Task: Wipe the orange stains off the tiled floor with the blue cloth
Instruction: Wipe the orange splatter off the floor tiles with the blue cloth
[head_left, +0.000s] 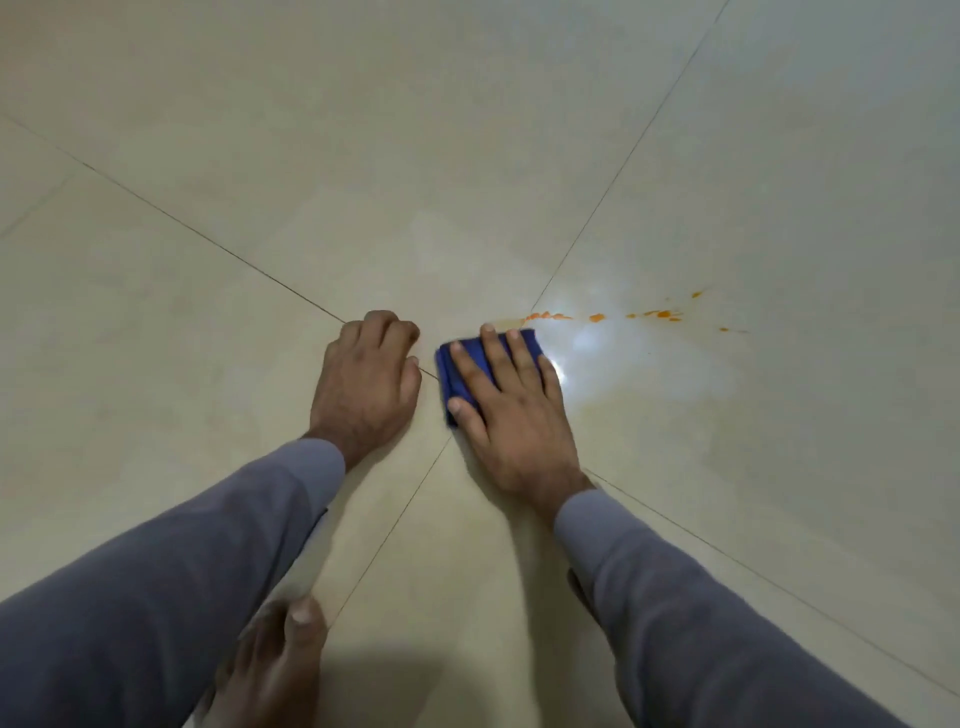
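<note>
Right hand (511, 410) spread flat on blue cloth (470, 371), orange stains (597, 317) just beyond; left hand (366, 387) curled, seemingly empty.

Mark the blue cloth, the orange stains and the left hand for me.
blue cloth (451, 375): head view, its bare left edge.
orange stains (596, 317): head view, one middle splash.
left hand (366, 387): head view, its back.

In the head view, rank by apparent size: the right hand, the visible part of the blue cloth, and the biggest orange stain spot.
1. right hand, flat on the cloth.
2. blue cloth; only the part not under the hand shows, so its full size is unknown.
3. orange stain spot, by far the smallest.
</note>
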